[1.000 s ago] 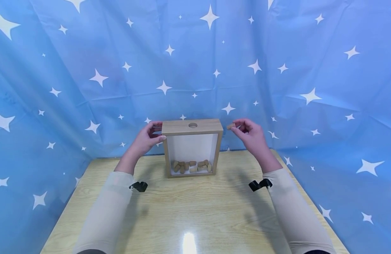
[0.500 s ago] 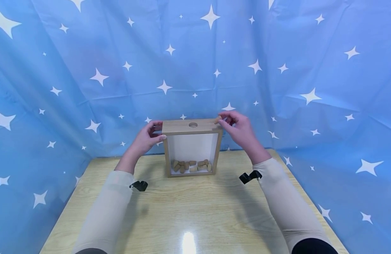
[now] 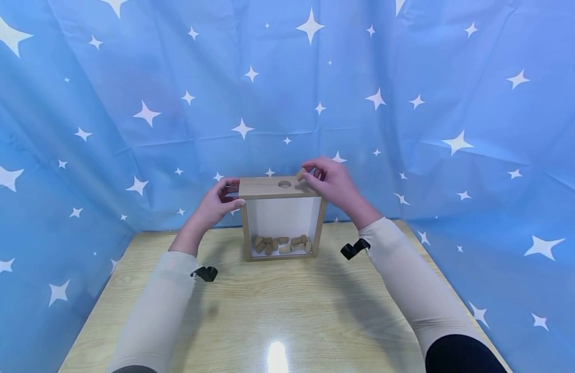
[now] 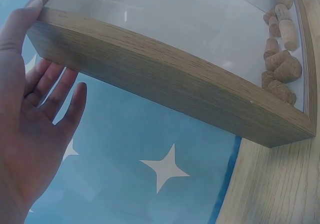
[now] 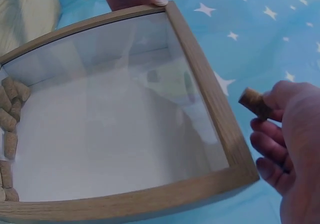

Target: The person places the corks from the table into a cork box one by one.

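Observation:
A wooden shadow box point(image 3: 264, 188) with a clear front stands upright on the table, a round hole point(image 3: 284, 184) in its top. Several corks point(image 4: 287, 67) lie along its bottom behind the pane. My left hand point(image 3: 216, 203) grips the box's upper left corner, thumb on the front edge and fingers behind. Between thumb and fingers of my right hand point(image 3: 334, 181) is a single cork point(image 5: 254, 102), pinched just over the top of the box, right of the hole.
The light wood table point(image 3: 268, 305) stretches in front of the box. A blue curtain point(image 3: 287, 93) with white stars hangs close behind the box and along both sides. Black camera mounts point(image 3: 354, 249) sit at both wrists.
My right hand has carried the cork leftward, from beside the box to above its top near the hole. The left hand and the box have stayed in place.

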### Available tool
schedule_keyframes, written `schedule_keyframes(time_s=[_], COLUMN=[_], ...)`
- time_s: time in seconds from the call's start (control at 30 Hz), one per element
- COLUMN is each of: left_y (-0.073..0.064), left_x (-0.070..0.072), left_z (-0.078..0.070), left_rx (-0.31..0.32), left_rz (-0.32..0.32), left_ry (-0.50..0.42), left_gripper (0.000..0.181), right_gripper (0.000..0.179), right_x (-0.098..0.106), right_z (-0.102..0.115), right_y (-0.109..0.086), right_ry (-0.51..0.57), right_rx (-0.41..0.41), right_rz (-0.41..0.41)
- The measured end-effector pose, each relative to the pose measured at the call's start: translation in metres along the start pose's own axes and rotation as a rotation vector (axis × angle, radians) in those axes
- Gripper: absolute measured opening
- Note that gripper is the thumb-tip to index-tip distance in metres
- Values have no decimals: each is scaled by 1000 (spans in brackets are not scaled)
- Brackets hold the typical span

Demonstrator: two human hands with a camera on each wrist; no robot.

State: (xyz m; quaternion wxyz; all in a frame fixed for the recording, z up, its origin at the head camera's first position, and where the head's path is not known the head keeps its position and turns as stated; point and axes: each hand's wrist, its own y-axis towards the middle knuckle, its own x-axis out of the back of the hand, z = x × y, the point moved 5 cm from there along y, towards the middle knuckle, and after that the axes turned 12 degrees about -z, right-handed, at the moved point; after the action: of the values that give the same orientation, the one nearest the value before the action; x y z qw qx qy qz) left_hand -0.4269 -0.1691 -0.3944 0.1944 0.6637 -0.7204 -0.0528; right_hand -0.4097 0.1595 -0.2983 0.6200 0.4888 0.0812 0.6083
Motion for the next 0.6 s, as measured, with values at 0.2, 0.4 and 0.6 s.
schedule_keyframes(time_s=[0.2,0.4,0.6], left_y=[-1,0,0], left_x=[0,0,-1], left_z=[-1,0,-2], left_rx=[2,-9,-12], left_rz=[0,-6,-2], left_ry=[6,9,6], left_gripper=[64,64,64], right_gripper=[23,22,23], right_x=[-14,-25,-31], right_z=[8,12,14], right_y=[7,12,15], right_ry=[-35,-54,-79], right_rx=[70,113,108], right_rz=[51,92,127])
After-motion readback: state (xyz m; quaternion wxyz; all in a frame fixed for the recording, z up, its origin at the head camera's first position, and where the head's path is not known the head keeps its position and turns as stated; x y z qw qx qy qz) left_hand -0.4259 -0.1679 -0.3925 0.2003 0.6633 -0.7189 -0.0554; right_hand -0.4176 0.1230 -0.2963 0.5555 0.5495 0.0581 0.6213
